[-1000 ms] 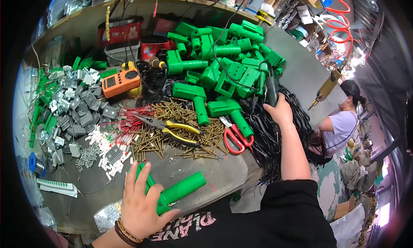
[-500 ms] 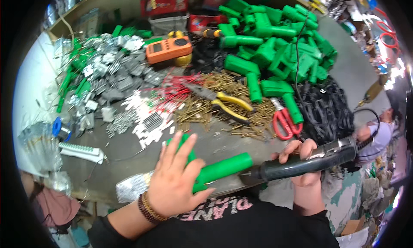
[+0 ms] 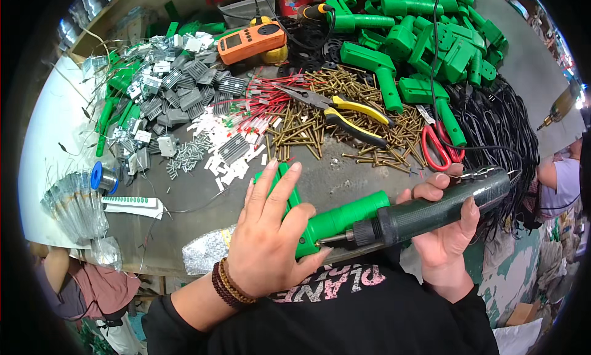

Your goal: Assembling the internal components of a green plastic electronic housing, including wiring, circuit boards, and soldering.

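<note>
A grey workbench (image 3: 184,201) carries brass screws (image 3: 308,127), yellow-handled pliers (image 3: 345,112), red scissors (image 3: 440,149) and green housings (image 3: 431,41).

The pistol-shaped plastic housing (image 3: 335,222) is bright green; the cylindrical electric screwdriver (image 3: 431,208) is dark green-black. The slim-nosed pliers (image 3: 345,112) have yellow handles, the scissors (image 3: 438,147) red ones. The handheld meter (image 3: 250,41) is orange, the loose screws (image 3: 308,127) brass-coloured.

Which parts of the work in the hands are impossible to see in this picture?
- Head view: the screwdriver bit tip, hidden behind the left hand.
- The green housing near end, covered by the left hand.
- The screwdriver underside, wrapped by the right hand.
</note>
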A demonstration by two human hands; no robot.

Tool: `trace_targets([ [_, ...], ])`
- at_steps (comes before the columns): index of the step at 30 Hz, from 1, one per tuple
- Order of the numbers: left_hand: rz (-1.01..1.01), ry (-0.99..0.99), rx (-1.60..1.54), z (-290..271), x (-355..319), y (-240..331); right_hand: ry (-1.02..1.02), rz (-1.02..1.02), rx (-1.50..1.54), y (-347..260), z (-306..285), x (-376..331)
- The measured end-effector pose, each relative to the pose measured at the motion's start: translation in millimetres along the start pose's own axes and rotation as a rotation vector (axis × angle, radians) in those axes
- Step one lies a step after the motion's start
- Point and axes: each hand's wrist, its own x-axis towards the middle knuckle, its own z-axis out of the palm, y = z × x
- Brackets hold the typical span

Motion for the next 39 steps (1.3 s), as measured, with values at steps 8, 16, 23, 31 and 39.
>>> trace_targets([
  [8, -0.003, 0.009, -0.011, 2, 1, 1, -0.043, 0.037, -0.010, 6, -5, 3],
  [16, 0.009, 0.036, -0.014, 4, 4, 2, -0.160, -0.030, -0.043, 15, -17, 2],
  [23, 0.004, 0.044, -0.029, 5, 6, 2, -0.060, -0.032, 0.008, 21, -10, 0],
  [31, 0.014, 0.056, -0.045, 7, 5, 2, -0.190, -0.055, 0.021, 22, -22, 0],
  [39, 0.012, 0.052, -0.057, 7, 6, 1, -0.353, -0.057, 0.017, 22, -29, 9],
])
